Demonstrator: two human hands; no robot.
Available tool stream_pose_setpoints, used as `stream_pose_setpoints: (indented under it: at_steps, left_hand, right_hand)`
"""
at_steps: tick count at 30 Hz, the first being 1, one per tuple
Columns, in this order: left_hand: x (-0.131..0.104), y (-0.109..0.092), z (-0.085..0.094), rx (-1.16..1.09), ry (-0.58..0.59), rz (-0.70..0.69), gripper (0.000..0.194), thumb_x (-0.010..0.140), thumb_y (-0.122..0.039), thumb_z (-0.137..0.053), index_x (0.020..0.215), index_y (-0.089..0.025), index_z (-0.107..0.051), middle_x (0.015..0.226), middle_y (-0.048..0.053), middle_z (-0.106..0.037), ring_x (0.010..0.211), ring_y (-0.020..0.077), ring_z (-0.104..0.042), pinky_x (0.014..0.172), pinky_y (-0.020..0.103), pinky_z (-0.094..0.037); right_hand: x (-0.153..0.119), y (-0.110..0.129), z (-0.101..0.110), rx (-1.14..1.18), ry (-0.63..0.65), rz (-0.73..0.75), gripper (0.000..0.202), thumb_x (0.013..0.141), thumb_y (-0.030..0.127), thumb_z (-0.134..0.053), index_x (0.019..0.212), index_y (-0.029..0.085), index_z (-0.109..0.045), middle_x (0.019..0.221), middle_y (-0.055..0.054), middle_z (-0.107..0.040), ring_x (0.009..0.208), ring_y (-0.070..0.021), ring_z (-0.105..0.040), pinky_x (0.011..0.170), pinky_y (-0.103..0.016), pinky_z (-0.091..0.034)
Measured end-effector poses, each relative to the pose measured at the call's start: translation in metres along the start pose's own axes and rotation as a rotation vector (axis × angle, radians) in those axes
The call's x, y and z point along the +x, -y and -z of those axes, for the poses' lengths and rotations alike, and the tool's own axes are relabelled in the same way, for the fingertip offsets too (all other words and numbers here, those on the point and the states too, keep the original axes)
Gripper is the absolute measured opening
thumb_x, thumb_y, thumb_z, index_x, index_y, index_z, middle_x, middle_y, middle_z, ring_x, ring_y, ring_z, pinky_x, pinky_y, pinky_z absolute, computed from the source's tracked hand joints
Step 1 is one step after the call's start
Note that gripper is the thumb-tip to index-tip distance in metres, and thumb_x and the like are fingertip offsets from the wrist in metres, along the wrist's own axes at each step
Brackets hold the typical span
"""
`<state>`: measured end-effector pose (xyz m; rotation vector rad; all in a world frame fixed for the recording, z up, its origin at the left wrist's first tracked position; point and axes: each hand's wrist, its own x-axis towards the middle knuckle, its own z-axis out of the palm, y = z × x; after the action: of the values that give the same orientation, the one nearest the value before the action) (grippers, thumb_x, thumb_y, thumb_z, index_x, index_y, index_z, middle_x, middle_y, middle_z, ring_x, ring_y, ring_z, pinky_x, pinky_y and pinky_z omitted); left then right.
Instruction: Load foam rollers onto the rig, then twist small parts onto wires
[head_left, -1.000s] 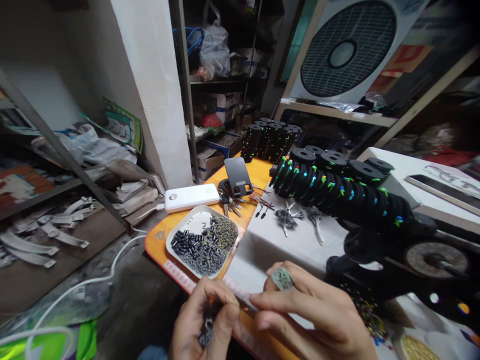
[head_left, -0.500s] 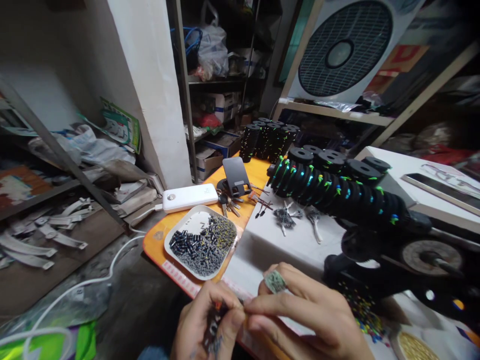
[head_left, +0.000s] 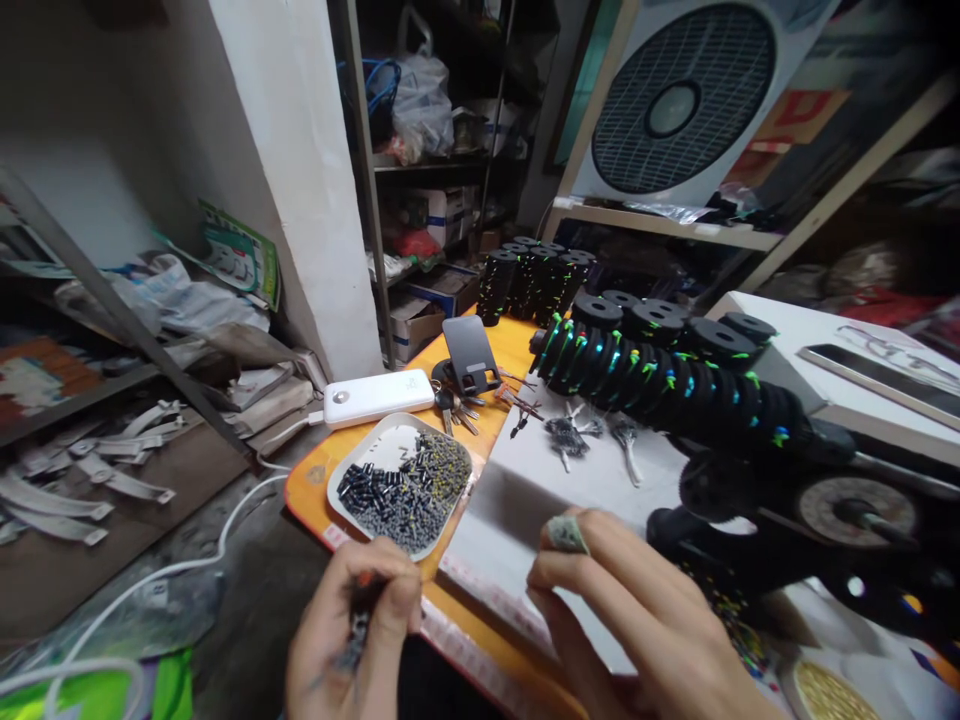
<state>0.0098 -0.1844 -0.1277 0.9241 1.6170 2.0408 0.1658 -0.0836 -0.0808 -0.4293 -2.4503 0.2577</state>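
Low in the middle of the head view, my left hand (head_left: 352, 625) is closed, with thumb and forefinger pressed together. Inside its curl lies a blurred bundle of small dark and grey pieces (head_left: 358, 628) with an orange bit at the top; their kind is unclear. To the right, my right hand (head_left: 630, 610) hovers over the white board (head_left: 510, 540), fingers curled, thumb mostly hidden. A green wrap (head_left: 566, 534) circles one of its fingers. Whatever its fingertips may hold is hidden. A white tray (head_left: 336, 500) of small grey, black and yellowish pieces stands just beyond my left hand.
A power bank (head_left: 379, 396), keys (head_left: 459, 410) and a black phone stand (head_left: 470, 355) lie behind the tray. On the right are a dark machine (head_left: 787, 510), a ribbed black roller (head_left: 660, 385) with green threads, and black spools (head_left: 656, 320). A box fan (head_left: 675, 110) stands at the back.
My hands have come apart from fingertip contact. The left moved left and down with its bundle, towards the tray's near edge; the right shifted slightly right.
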Motion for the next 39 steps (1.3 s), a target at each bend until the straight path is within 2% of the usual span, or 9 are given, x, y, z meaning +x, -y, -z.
stream_pose_setpoints:
  at_steps: [5, 8, 10, 12, 16, 21, 25, 30, 39]
  left_hand:
    - [0.017, 0.004, 0.006, 0.257, 0.328, 0.133, 0.024, 0.090, -0.033, -0.063, 0.069, -0.022, -0.061, 0.060, -0.003, -0.056, 0.055, 0.0146, -0.050, 0.052, 0.024, -0.037]
    - [0.024, 0.011, 0.000, 0.389, 0.560, 0.077, 0.014, 0.090, -0.026, -0.062, 0.077, -0.023, -0.066, 0.072, 0.002, -0.068, 0.067, 0.0205, -0.060, 0.060, 0.027, -0.042]
    - [0.026, 0.015, -0.005, 0.411, 0.685, 0.037, 0.011, 0.089, -0.021, -0.061, 0.093, -0.023, -0.071, 0.090, 0.008, -0.074, 0.084, 0.0271, -0.066, 0.074, 0.032, -0.047]
    - [0.025, 0.015, -0.009, 0.408, 0.741, 0.033, 0.032, 0.089, -0.019, -0.059, 0.120, -0.025, -0.067, 0.121, 0.013, -0.069, 0.111, 0.0322, -0.062, 0.092, 0.038, -0.045]
    - [0.019, 0.012, -0.010, 0.243, 0.595, 0.109, 0.039, 0.093, -0.022, -0.057, 0.132, -0.028, -0.054, 0.143, 0.011, -0.050, 0.130, 0.0287, -0.048, 0.105, 0.036, -0.035]
    - [0.015, 0.008, -0.011, -0.230, 0.553, 0.389, 0.023, 0.097, -0.043, -0.053, 0.098, -0.022, -0.062, 0.079, -0.001, -0.059, 0.071, 0.0145, -0.054, 0.070, 0.025, -0.043]
    - [0.010, 0.008, -0.018, -0.486, 0.524, 0.522, 0.027, 0.089, -0.045, -0.066, 0.083, -0.020, -0.059, 0.071, -0.004, -0.057, 0.060, 0.0097, -0.049, 0.059, 0.022, -0.038]
    - [0.003, 0.002, -0.024, -0.451, 0.494, 0.602, 0.033, 0.084, -0.050, -0.070, 0.079, -0.020, -0.058, 0.066, -0.005, -0.055, 0.059, 0.0090, -0.046, 0.057, 0.021, -0.037]
    - [-0.005, 0.000, -0.029, -0.263, 0.351, 0.491, 0.039, 0.081, -0.058, -0.070, 0.078, -0.021, -0.056, 0.067, -0.005, -0.055, 0.062, 0.0103, -0.052, 0.060, 0.021, -0.042]
  right_hand:
    - [0.004, -0.005, 0.011, 0.027, 0.001, 0.004, 0.014, 0.090, 0.006, -0.052, 0.093, 0.018, -0.059, 0.074, -0.005, -0.057, 0.064, -0.0149, -0.056, 0.057, -0.024, -0.049]
    - [0.007, -0.005, 0.013, 0.140, -0.071, -0.062, 0.012, 0.088, 0.007, -0.055, 0.085, 0.019, -0.055, 0.070, 0.000, -0.054, 0.059, -0.0112, -0.052, 0.053, -0.021, -0.045]
    - [0.008, -0.006, 0.012, 0.207, -0.087, -0.085, 0.012, 0.088, 0.010, -0.058, 0.081, 0.020, -0.054, 0.068, 0.001, -0.054, 0.058, -0.0102, -0.052, 0.053, -0.020, -0.044]
    - [0.010, -0.008, 0.010, 0.274, -0.074, -0.113, 0.012, 0.089, 0.012, -0.060, 0.081, 0.020, -0.056, 0.070, 0.001, -0.057, 0.061, -0.0102, -0.053, 0.057, -0.020, -0.046]
    - [0.008, -0.011, 0.007, 0.336, -0.067, -0.170, 0.010, 0.090, 0.012, -0.063, 0.085, 0.020, -0.066, 0.074, 0.000, -0.060, 0.067, -0.0117, -0.055, 0.062, -0.021, -0.047]
    - [0.003, -0.009, -0.003, 0.327, -0.103, -0.239, 0.012, 0.091, 0.016, -0.063, 0.090, 0.023, -0.073, 0.069, -0.001, -0.060, 0.064, -0.0146, -0.055, 0.056, -0.025, -0.044]
    - [0.005, -0.004, -0.012, 0.398, -0.216, -0.266, 0.013, 0.088, 0.012, -0.064, 0.085, 0.022, -0.073, 0.069, -0.002, -0.069, 0.064, -0.0151, -0.057, 0.058, -0.026, -0.048]
    - [0.005, -0.002, -0.016, 0.479, -0.268, -0.302, 0.011, 0.086, 0.015, -0.068, 0.084, 0.021, -0.077, 0.065, -0.002, -0.066, 0.062, -0.0148, -0.059, 0.058, -0.026, -0.050]
    - [0.002, 0.001, -0.015, 0.265, -0.216, -0.178, 0.013, 0.086, 0.008, -0.061, 0.088, 0.015, -0.072, 0.065, -0.003, -0.058, 0.060, -0.0158, -0.051, 0.051, -0.027, -0.040]
